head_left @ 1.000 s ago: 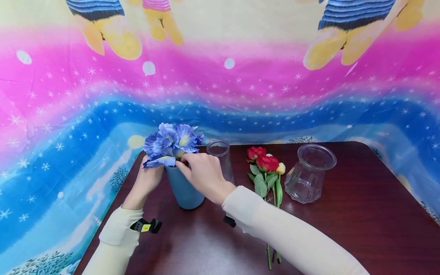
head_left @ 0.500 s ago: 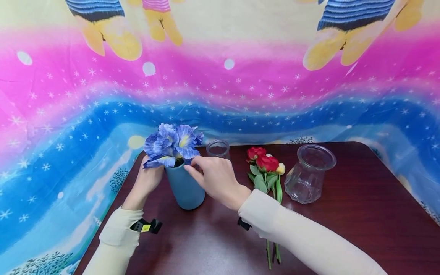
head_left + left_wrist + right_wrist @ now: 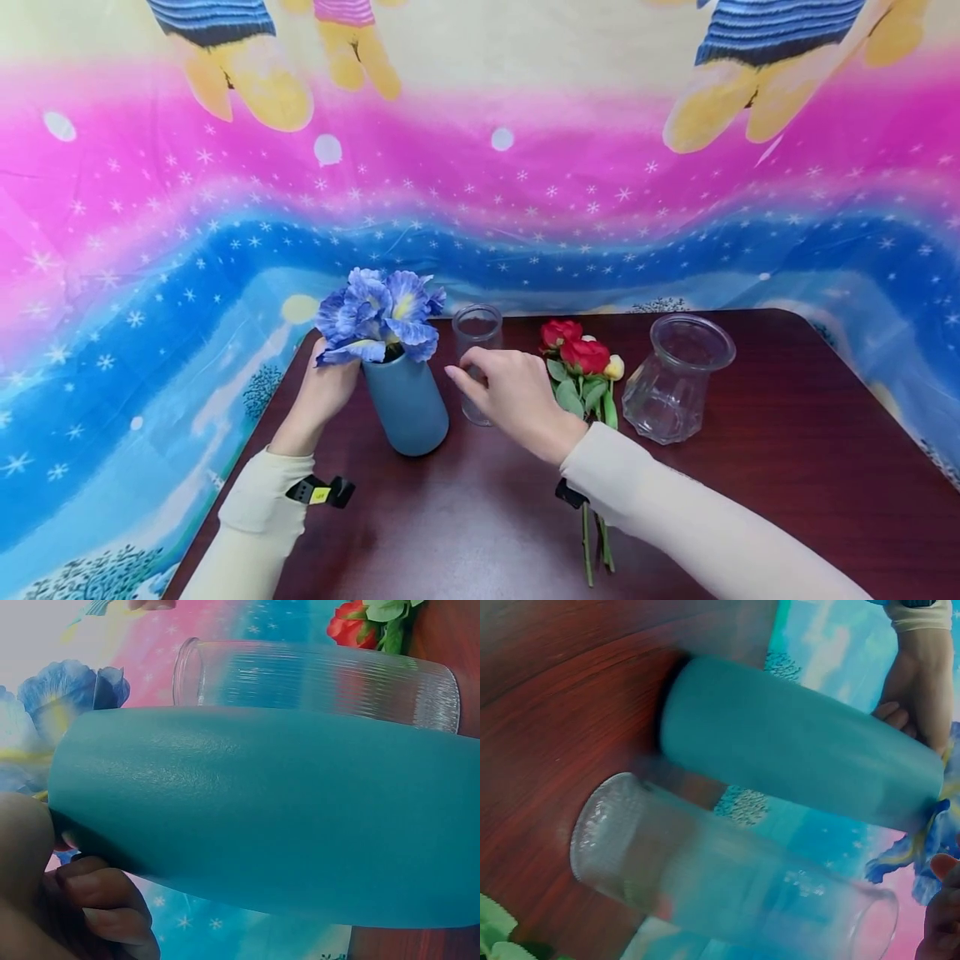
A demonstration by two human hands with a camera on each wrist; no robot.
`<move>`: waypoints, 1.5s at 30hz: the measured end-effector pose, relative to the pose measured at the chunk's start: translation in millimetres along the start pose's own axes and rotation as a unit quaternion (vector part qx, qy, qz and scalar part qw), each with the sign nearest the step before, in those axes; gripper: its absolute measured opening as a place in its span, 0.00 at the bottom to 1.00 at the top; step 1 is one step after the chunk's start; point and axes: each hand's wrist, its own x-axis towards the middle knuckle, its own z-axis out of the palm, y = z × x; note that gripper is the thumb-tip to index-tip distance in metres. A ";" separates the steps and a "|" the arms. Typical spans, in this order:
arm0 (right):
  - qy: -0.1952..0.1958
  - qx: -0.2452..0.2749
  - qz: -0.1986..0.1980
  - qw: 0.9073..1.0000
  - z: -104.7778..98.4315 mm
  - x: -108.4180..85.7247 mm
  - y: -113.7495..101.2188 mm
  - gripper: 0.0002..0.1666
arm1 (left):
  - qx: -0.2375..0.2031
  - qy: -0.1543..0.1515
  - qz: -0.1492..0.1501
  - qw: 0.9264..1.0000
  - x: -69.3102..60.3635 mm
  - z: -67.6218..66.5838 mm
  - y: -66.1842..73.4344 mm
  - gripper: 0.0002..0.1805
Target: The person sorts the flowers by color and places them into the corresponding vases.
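A blue iris (image 3: 375, 312) with yellow streaks stands in a blue-grey vase (image 3: 408, 408) on the dark red table. My left hand (image 3: 326, 387) is at the left of the vase's mouth, partly hidden by petals. In the left wrist view its fingers (image 3: 112, 900) are curled beside the rim, with a bit of blue petal seemingly pinched between thumb and forefinger. My right hand (image 3: 517, 396) hovers right of the vase, in front of a clear ribbed glass cylinder (image 3: 477, 329). It holds nothing, thumb extended and fingers loosely bent.
Red roses (image 3: 585, 356) with green leaves and a pale yellow bud (image 3: 614, 367) lie right of the cylinder, stems partly under my right forearm. Farther right stands a faceted clear glass vase (image 3: 667, 400). A printed cloth (image 3: 585, 200) hangs behind the table.
My right hand has come away from the iris and moved right, past the vase's rim. The left hand, the iris and the blue-grey vase look unmoved.
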 end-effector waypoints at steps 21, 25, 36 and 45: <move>0.008 0.000 0.047 0.999 -10.7 -21.1 35.5 0.07 | -0.110 -0.013 -0.182 0.977 -6.3 -5.4 1.5 0.22; 0.013 -0.002 0.052 0.999 -12.9 -22.9 39.9 0.08 | -0.126 -0.009 -0.205 0.971 -10.5 -7.8 0.5 0.22; 0.019 -0.005 0.075 0.997 -18.7 -31.5 51.8 0.08 | -0.137 0.007 -0.229 0.964 -25.7 -14.5 -2.2 0.17; 0.027 -0.009 0.078 0.997 -22.7 -40.1 60.2 0.08 | -0.128 -0.009 -0.219 0.967 -38.7 -12.5 -5.6 0.17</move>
